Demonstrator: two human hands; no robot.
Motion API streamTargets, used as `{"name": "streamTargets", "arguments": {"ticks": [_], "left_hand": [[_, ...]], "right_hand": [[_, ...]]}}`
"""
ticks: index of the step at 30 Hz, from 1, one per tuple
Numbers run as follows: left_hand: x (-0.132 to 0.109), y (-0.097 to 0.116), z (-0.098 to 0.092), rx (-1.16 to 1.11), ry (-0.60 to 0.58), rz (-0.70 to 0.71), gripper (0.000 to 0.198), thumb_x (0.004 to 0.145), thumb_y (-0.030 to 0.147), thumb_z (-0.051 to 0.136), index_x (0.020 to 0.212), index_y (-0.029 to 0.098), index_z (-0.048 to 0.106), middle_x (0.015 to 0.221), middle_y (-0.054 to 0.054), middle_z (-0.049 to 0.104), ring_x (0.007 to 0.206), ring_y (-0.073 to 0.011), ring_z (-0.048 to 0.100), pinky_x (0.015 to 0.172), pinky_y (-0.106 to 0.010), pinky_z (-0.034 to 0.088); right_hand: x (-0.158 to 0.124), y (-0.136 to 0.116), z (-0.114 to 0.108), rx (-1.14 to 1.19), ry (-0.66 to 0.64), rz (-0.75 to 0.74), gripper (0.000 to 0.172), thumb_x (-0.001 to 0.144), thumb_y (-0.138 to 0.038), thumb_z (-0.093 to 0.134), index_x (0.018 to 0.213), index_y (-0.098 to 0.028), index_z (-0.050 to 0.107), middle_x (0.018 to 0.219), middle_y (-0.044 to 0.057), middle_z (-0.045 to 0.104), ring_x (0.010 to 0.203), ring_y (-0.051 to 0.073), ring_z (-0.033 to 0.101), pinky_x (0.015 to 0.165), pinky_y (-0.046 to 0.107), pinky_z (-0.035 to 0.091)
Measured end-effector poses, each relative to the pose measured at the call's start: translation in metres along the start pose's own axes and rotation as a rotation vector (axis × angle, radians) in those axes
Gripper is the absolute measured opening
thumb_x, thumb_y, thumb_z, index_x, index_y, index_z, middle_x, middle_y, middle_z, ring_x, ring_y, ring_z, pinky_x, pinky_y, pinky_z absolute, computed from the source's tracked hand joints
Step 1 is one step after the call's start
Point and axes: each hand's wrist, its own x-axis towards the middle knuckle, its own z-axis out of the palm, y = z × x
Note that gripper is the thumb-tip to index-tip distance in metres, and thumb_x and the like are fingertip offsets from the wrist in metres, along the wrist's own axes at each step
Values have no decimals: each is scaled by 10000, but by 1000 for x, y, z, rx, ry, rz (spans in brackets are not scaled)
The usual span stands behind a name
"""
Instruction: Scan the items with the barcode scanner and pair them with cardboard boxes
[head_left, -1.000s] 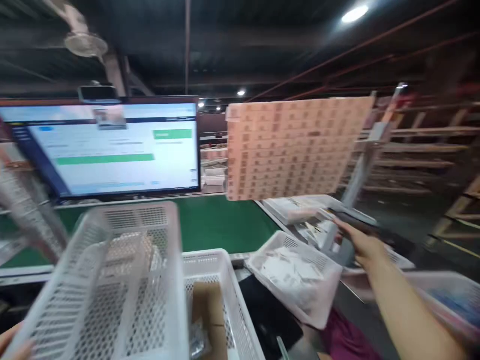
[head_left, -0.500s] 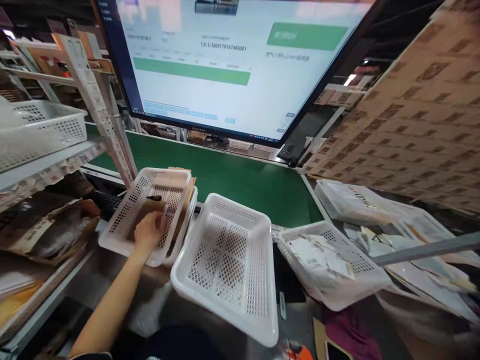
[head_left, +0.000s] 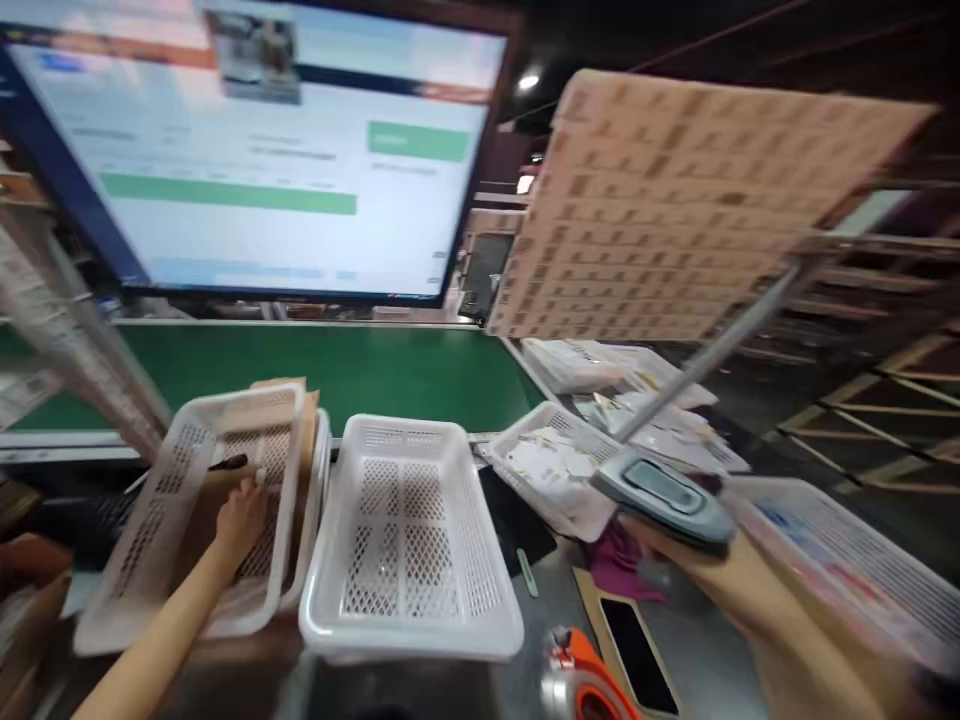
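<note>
My left hand [head_left: 241,515] reaches into the tilted white plastic basket [head_left: 180,425] on the left, its fingers curled and closed. A small whitish bit shows at the fingertips, too blurred to name. Beside it in the basket lie a piece of brown cardboard [head_left: 201,510] and a small dark object [head_left: 231,462]. On the right, my right hand [head_left: 649,538] is wrapped under a grey barcode scanner [head_left: 664,500], held above the table. An empty white basket [head_left: 409,640] stands between the two hands.
Behind runs a green conveyor belt [head_left: 390,365] under a large monitor [head_left: 240,240]. A basket of white labels [head_left: 551,460] sits right of centre, crossed by a metal pole [head_left: 705,355]. Up front are an orange tape dispenser [head_left: 592,670], a phone [head_left: 637,650], a green cutter [head_left: 527,572] and purple cloth [head_left: 619,560].
The view has swung to the right. My right hand has come into view holding the barcode scanner. My left hand is still inside the left basket.
</note>
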Motion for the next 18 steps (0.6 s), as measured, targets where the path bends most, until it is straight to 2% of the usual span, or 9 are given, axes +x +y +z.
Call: {"name": "streamTargets", "arguments": {"ticks": [2, 4, 6, 9, 12, 14, 16, 18], "left_hand": [[4, -8, 9, 98, -60, 41, 588, 1023, 152, 197, 1135, 48, 765, 1228, -327, 717, 1014, -433, 755, 875, -537, 599], [11, -15, 16, 137, -164, 58, 609, 1059, 180, 173, 1146, 76, 766, 1194, -293, 754, 1066, -431, 772, 882, -515, 593], [17, -16, 17, 85, -260, 27, 586, 1087, 231, 193, 1110, 122, 768, 1162, -255, 784, 1122, -417, 776, 900, -495, 585], [20, -6, 9, 3, -319, -68, 560, 1111, 328, 232, 1120, 147, 762, 1188, -250, 792, 1145, -427, 776, 935, -512, 575], [23, 7, -3, 1, -342, -97, 565, 1106, 349, 244, 1171, 133, 762, 1257, -265, 773, 1212, -464, 744, 979, -566, 560], [27, 9, -9, 10, -342, -118, 573, 1093, 314, 242, 1197, 112, 767, 1302, -268, 756, 1286, -473, 705, 1023, -580, 545], [31, 5, -17, 36, -336, -180, 564, 1073, 298, 274, 1214, 65, 767, 1336, -296, 731, 1336, -494, 668, 1042, -586, 538], [33, -2, -30, 45, -312, -258, 556, 1048, 401, 373, 1221, 50, 768, 1349, -324, 713, 1310, -542, 665, 987, -597, 554]], "right_hand": [[-6, -8, 1, 82, -64, 31, 368, 733, -557, 914, 681, -281, 676, 582, 76, 586, 576, 232, 547, 603, 435, 504], [-9, -16, 4, 158, -127, 31, 359, 678, -550, 923, 792, -261, 743, 594, 35, 599, 576, 229, 559, 608, 411, 542], [-10, -20, 9, 218, -184, -10, 448, 685, -561, 912, 961, -228, 798, 668, 26, 669, 633, 239, 626, 647, 397, 594], [-11, -14, 15, 258, -232, -97, 521, 735, -526, 906, 1126, -193, 818, 923, 79, 808, 928, 303, 763, 915, 456, 657], [-14, -1, 17, 254, -273, -148, 584, 777, -512, 893, 1243, -172, 804, 1202, 130, 826, 1181, 345, 758, 1156, 534, 573], [-17, 7, 15, 254, -297, -153, 649, 794, -528, 887, 1317, -158, 780, 1281, 145, 809, 1227, 353, 749, 1198, 549, 545], [-21, 12, 11, 262, -293, -145, 713, 783, -532, 904, 1368, -150, 759, 1264, 145, 813, 1228, 357, 748, 1205, 550, 543], [-26, 13, 6, 271, -270, -129, 711, 760, -517, 930, 1351, -157, 766, 1218, 132, 823, 1211, 359, 749, 1190, 543, 555]]}}
